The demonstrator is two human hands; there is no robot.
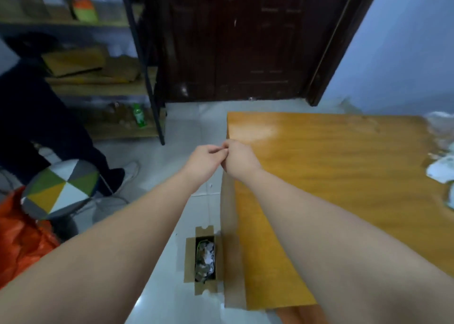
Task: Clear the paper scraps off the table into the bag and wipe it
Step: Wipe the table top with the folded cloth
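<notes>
Left hand (pixel 206 158) and right hand (pixel 238 159) touch, fingers curled, at the table's (pixel 344 166) ten o'clock corner; contents cannot be told.

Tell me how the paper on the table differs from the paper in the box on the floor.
The paper on the table lies loose at the right edge in large crumpled pieces; the paper in the box is small bits packed together. Table paper rests on wood; box paper sits in a dark bag at floor level. Both look whitish.
</notes>
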